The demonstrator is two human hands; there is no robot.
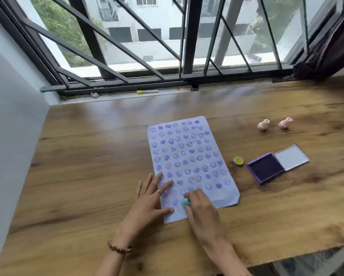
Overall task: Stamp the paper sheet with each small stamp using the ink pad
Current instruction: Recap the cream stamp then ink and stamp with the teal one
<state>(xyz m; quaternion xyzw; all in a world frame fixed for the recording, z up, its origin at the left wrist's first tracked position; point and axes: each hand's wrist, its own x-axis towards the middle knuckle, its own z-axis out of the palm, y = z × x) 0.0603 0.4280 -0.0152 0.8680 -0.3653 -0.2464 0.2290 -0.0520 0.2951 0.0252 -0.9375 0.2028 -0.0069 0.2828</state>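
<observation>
Bare table point(87, 156) lies left of the paper sheet point(189, 156); right, a yellow stamp point(238, 161) and ink pad point(265, 169) crowd it.

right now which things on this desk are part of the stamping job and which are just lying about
Part of the job:
paper sheet
teal stamp in the right hand
left hand flat on the sheet
ink pad, open
yellow stamp
two pink stamps

Lying about:
yellow-handled tool on the window ledge

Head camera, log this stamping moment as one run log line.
right hand: pressing teal stamp on paper sheet | left hand: flat, steadying sheet | ink pad: open | yellow stamp: idle
</observation>
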